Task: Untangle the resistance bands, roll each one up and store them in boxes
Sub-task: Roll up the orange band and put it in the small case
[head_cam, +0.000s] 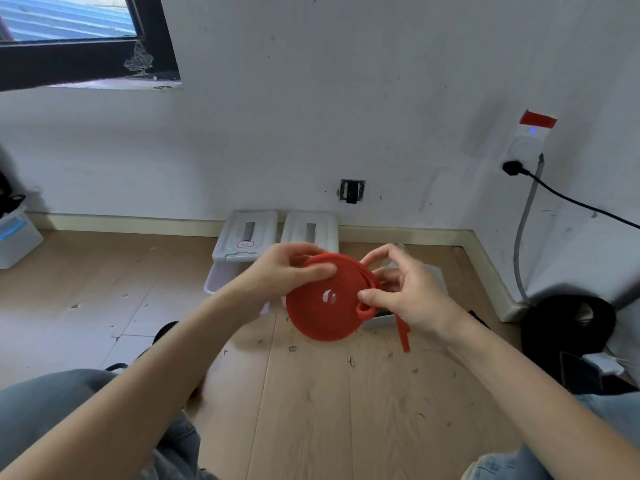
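A red resistance band (322, 317) is wound into a flat round coil, held up above the wooden floor. My left hand (284, 271) grips the coil's upper left edge, thumb on its face. My right hand (398, 292) pinches the coil's right edge, where a short loose tail of the band hangs down. Behind the hands, one open white box (221, 275) stands on the floor at the left, and another white box (433, 271) at the right is mostly hidden; something green shows inside it.
Two white box lids (247, 237) lean against the wall's skirting behind the boxes. A black round object (568, 323) lies at the right by the corner, under a wall socket with a black cable. My knees in jeans frame the bottom. Small debris dots the floor.
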`<state>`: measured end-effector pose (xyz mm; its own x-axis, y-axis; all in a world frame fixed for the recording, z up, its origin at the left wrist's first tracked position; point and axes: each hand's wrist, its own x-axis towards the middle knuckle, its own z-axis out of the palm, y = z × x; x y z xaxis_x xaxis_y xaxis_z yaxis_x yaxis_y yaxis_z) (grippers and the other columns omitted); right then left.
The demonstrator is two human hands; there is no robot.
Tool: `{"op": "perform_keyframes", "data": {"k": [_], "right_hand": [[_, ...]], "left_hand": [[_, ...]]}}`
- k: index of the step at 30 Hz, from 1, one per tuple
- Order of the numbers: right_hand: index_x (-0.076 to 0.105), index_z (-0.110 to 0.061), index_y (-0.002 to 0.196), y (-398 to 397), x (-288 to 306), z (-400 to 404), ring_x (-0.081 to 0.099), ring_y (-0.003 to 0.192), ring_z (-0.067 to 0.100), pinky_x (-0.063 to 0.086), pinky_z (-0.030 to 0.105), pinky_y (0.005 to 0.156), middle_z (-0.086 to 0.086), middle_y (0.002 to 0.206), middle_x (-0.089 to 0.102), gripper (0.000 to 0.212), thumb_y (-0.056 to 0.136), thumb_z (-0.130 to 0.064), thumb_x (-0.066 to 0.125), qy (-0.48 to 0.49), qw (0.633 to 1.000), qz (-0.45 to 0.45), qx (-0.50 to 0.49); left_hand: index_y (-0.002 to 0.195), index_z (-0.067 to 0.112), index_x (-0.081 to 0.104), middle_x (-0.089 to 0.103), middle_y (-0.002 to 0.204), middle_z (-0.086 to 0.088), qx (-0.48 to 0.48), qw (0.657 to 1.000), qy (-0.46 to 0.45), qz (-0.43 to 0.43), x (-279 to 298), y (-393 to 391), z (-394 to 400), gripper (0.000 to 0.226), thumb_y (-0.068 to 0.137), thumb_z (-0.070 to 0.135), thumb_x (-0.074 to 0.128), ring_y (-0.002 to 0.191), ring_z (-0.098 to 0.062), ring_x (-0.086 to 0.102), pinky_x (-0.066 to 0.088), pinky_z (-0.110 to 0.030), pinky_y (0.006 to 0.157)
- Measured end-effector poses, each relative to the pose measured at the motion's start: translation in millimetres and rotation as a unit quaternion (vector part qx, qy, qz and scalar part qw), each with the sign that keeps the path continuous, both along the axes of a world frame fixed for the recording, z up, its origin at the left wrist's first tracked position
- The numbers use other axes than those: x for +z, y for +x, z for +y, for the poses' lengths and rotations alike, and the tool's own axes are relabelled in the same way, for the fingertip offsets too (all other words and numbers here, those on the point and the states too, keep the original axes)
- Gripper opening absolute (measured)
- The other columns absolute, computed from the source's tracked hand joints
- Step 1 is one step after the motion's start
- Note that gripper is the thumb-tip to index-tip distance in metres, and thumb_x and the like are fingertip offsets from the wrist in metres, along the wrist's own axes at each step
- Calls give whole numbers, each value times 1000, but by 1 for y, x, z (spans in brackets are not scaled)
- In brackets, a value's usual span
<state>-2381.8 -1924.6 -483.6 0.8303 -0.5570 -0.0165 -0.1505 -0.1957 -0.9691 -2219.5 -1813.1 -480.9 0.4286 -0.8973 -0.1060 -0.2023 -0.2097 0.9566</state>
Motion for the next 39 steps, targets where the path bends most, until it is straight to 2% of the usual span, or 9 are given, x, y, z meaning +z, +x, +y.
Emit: {"op": "perform_keyframes", "data": {"k": [5, 9, 15, 19, 23, 27, 31, 34, 39], "right_hand": [[56, -15, 101, -1, -1, 5, 68, 86, 25, 58, 34, 76, 15, 98, 67, 35, 76, 3, 72, 28, 999, 16, 31], [61, -12, 101, -3, 1, -1, 67, 92, 25, 57, 41, 81, 13, 103, 66, 28, 78, 1, 70, 52, 996, 54, 42], [60, -15, 90, -2, -11, 3, 64, 66, 15, 47, 17, 56, 2, 77, 69, 23, 77, 3, 63, -93, 991, 90, 39], [60, -8, 104, 1, -30, 15, 63, 68, 15, 57, 28, 64, 9, 100, 66, 21, 88, 5, 55, 126, 991, -6, -34], [62, -8, 113, -5, -31, 9, 56, 72, 16, 52, 28, 69, 12, 94, 62, 26, 96, -3, 42, 331, 939, -76, -54], [60, -17, 114, -17, -41, 2, 62, 97, 22, 56, 29, 74, 9, 110, 61, 31, 87, -2, 61, 234, 967, -47, -88], [62, -13, 116, -16, -57, -26, 60, 99, 22, 54, 36, 85, 2, 99, 62, 40, 81, 5, 66, 191, 969, -23, -157], [60, -8, 120, -12, -80, -55, 59, 92, 19, 53, 29, 77, 2, 97, 61, 44, 80, 7, 66, 191, 964, 9, -182], [61, -11, 120, -33, -145, -122, 55, 100, 23, 49, 38, 92, 9, 109, 58, 47, 77, 7, 68, 141, 944, 133, -269]], "left_hand": [[97, 37, 69, 72, 93, 8, -56, 980, -53, -182, -4, -7, -5, 16, 85, 27, 66, 85, -1, 66, 51, -19, 78], [82, 35, 73, 72, 81, 12, -9, 992, -53, -113, -4, 2, -3, 9, 84, 29, 67, 77, -1, 66, 50, -13, 66], [77, 32, 75, 73, 78, 8, 4, 999, -25, -27, -14, -3, -5, 7, 81, 29, 69, 72, -1, 66, 50, -15, 62], [83, 32, 72, 72, 85, 8, 85, 986, -40, -140, -22, -7, -11, 4, 82, 30, 68, 84, -6, 64, 49, -22, 79], [85, 26, 72, 64, 75, 22, 170, 960, -116, -189, -35, -30, -19, 5, 84, 24, 67, 74, 14, 58, 42, -3, 71], [87, 22, 72, 64, 76, 19, 226, 954, -133, -144, -54, -59, -39, 6, 84, 22, 67, 74, 6, 59, 40, -2, 71], [88, 24, 68, 64, 80, 15, 213, 964, -110, -111, -77, -63, -72, 6, 87, 23, 63, 84, -6, 60, 41, -15, 75], [104, 18, 64, 64, 97, 5, 158, 985, -39, -55, -103, -56, -103, 17, 91, 24, 56, 95, -13, 58, 41, -22, 81], [127, 13, 51, 61, 112, 0, 94, 990, 94, -42, -171, -55, -143, 35, 95, 28, 49, 92, -8, 52, 38, -18, 70]]}}
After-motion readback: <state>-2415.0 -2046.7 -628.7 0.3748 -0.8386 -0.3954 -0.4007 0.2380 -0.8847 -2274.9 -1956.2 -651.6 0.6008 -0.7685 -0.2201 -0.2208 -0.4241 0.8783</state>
